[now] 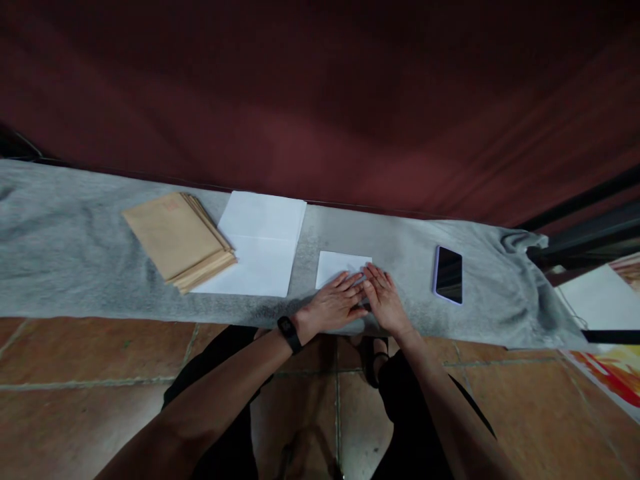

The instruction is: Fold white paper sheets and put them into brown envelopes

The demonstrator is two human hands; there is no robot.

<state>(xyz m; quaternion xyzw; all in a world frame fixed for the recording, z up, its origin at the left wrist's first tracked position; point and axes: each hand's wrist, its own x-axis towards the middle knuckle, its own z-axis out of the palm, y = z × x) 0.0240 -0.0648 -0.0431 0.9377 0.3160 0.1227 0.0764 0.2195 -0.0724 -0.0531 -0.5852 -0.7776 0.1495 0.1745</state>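
Note:
A small folded sheet of white paper (333, 265) lies on the grey cloth in front of me. My left hand (336, 303) rests flat on its near part, fingers stretched out toward the right. My right hand (384, 299) lies against the paper's right edge, its fingers pointing away from me and meeting the left fingertips. Both hands cover the near right part of the paper. To the left is a stack of larger white sheets (263, 250) with a crease across the top one. A pile of brown envelopes (175, 233) overlaps those sheets' left side.
A phone (449, 275) with a purple case lies on the right of the narrow cloth-covered table (65, 247). Behind it hangs a dark red curtain (300, 133). White and coloured printed items (603, 297) stand beyond the right end. Tiled floor (90, 413) lies below.

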